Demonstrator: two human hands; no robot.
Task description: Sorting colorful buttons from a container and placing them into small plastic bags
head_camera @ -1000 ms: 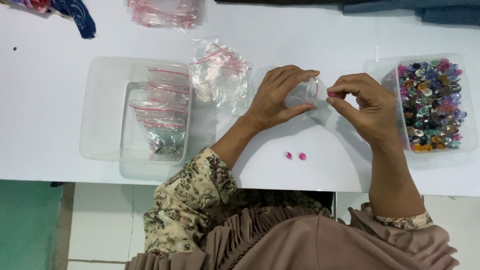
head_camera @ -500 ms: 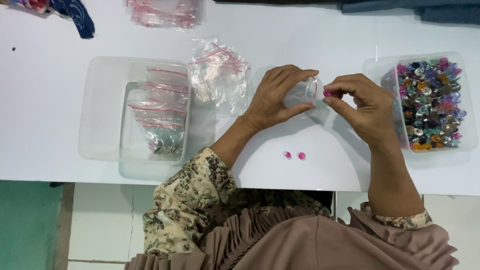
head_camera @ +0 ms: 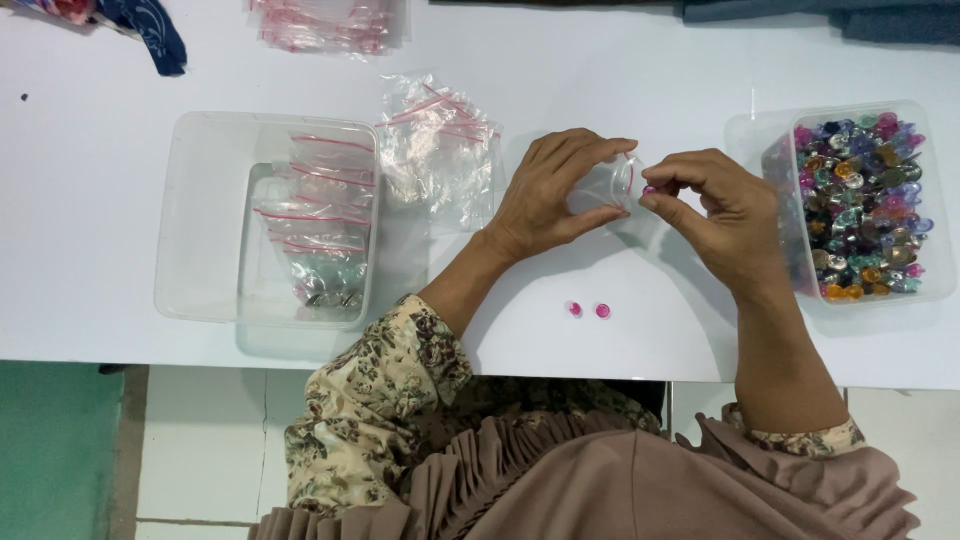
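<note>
So there's a small clear zip bag (head_camera: 605, 185) held up just above the white table (head_camera: 640, 70), roughly in the middle of the view, and it's pinched between both hands. The left hand (head_camera: 548, 195) wraps around it with the fingers curled over the top and the thumb underneath, so that hand is closed on the bag and keeps its mouth facing right. The right hand (head_camera: 725, 215) is right up against the bag's opening, thumb and forefinger pressed together on a tiny pink gem (head_camera: 648, 189), with the other fingers loosely curled behind. That gem sits right at the bag's mouth, can't really tell if it's inside yet or just at the edge. On the table below the hands, nearer the person, two more pink gems (head_camera: 588, 310) lie side by side, close together, well apart from either hand. Off to the right, just beside the right hand, there's a clear plastic tub (head_camera: 940, 200) packed with mixed coloured gems, purple, green, gold, pink. Left of the left hand a loose pile of empty zip bags (head_camera: 435, 150) with red strips lies on the table, and further left a bigger clear tray (head_camera: 200, 220) holds more bags, some with small dark bits inside. Another stack of bags (head_camera: 330, 22) sits at the top edge.
</note>
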